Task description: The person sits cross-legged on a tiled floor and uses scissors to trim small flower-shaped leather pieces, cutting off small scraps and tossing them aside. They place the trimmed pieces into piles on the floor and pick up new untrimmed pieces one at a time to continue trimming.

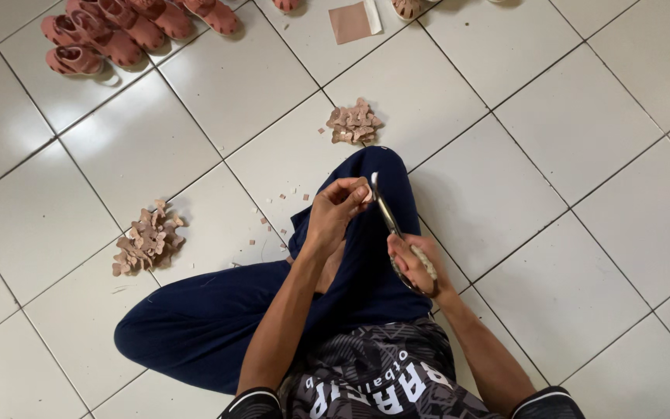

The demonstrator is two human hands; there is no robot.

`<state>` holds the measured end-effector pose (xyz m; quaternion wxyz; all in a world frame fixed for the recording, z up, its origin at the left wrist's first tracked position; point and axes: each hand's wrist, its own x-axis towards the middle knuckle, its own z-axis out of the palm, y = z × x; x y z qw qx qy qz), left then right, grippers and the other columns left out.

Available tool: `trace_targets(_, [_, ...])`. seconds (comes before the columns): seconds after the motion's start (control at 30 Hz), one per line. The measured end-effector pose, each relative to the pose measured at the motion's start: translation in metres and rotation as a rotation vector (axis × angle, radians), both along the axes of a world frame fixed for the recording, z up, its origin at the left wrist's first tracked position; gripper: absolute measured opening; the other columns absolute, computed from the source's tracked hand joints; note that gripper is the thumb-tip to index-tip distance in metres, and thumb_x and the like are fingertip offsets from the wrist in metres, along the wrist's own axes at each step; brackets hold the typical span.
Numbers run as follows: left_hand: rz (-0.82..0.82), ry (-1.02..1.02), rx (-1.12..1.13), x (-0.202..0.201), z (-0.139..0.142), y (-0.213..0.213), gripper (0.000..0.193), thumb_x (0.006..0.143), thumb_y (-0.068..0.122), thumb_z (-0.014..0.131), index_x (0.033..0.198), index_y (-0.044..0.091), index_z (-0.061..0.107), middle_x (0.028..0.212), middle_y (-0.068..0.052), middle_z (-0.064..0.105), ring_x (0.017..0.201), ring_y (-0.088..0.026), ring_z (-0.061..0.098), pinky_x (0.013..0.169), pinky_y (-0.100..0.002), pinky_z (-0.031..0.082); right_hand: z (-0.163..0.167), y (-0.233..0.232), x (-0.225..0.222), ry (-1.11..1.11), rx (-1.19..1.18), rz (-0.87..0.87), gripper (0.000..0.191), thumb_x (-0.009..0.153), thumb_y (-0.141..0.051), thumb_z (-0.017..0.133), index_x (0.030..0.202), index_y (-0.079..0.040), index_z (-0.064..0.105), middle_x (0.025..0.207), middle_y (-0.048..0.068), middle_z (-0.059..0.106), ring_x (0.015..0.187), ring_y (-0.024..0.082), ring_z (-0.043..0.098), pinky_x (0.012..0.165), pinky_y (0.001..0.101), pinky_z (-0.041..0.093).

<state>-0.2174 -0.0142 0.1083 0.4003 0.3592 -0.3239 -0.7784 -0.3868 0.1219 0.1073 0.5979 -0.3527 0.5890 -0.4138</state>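
Person sits on white tile floor (583, 155), legs in dark blue trousers (219, 318) folded, one knee raised in front as a working rest. Right hand (414, 264) has fingers curled tight through the handles of scissors (388, 221), blades pointing up and away toward the other hand. Left hand (335, 211) pinches a small tan piece (366, 194) between fingertips, fingers closed on it, held right at the blade tips just above the knee, likely so trimmings drop clear of the lap. Whether blades are parted or shut: cannot tell, too thin at this angle.

Small tan offcuts (273, 225) scattered on the tiles just left of the knee, under where the cutting happens.

Left of the bent leg, a pile of tan cut shapes (147, 239), within easy reach of the left arm. Beyond the knee, a second smaller pile (354, 124) of similar shapes, kept apart from the first, probably sorting done from undone; cannot tell which is which.

Far top left, a cluster of pink sandals (110, 31). Top centre, a flat tan sheet (350, 22) lies on the floor.
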Motion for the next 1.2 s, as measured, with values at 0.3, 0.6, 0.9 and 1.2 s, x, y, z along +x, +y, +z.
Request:
trace_targets(0.3, [0.161, -0.318, -0.312, 0.027, -0.052, -0.004, 0.021, 0.100, 0.007, 0.064, 0.116, -0.002, 0.056, 0.108, -0.006, 0.072, 0.090, -0.013, 0.069, 0.086, -0.026, 0.060, -0.027, -0.008, 0.005, -0.125, 0.125, -0.080, 0.059, 0.099, -0.059, 0.050, 0.087, -0.002, 0.060, 0.054, -0.002, 0.048, 0.036, 0.004, 0.039, 0.033, 0.0213, 0.032])
trace_targets(0.6, [0.498, -1.062, -0.504, 0.231, -0.098, -0.013, 0.023, 0.094, 0.001, 0.068, 0.117, -0.004, 0.063, 0.088, -0.016, 0.079, 0.079, -0.021, 0.080, 0.069, -0.030, 0.062, -0.054, -0.014, 0.013, -0.198, 0.119, -0.055, 0.054, 0.106, -0.054, 0.043, 0.095, -0.003, 0.059, 0.057, -0.002, 0.047, 0.039, 0.005, 0.038, 0.034, 0.0210, 0.030])
trace_targets(0.9, [0.846, -1.412, -0.415, 0.401, -0.068, -0.017, 0.036, 0.089, 0.013, 0.074, 0.114, -0.008, 0.060, 0.101, -0.025, 0.074, 0.085, -0.038, 0.073, 0.073, -0.045, 0.057, -0.073, -0.028, 0.012, -0.189, 0.161, 0.012, 0.056, 0.109, -0.056, 0.039, 0.095, -0.005, 0.058, 0.058, 0.000, 0.047, 0.040, 0.006, 0.036, 0.034, 0.0218, 0.028])
trace_targets(1.2, [0.615, -1.999, -0.172, 0.426, -0.084, -0.036, 0.048, 0.069, 0.005, 0.072, 0.113, -0.010, 0.058, 0.114, -0.030, 0.064, 0.102, -0.045, 0.062, 0.078, -0.055, 0.052, -0.057, -0.032, 0.028, -0.045, 0.207, 0.035, 0.057, 0.108, -0.057, 0.040, 0.096, -0.005, 0.057, 0.059, -0.001, 0.045, 0.041, 0.006, 0.035, 0.036, 0.0220, 0.027])
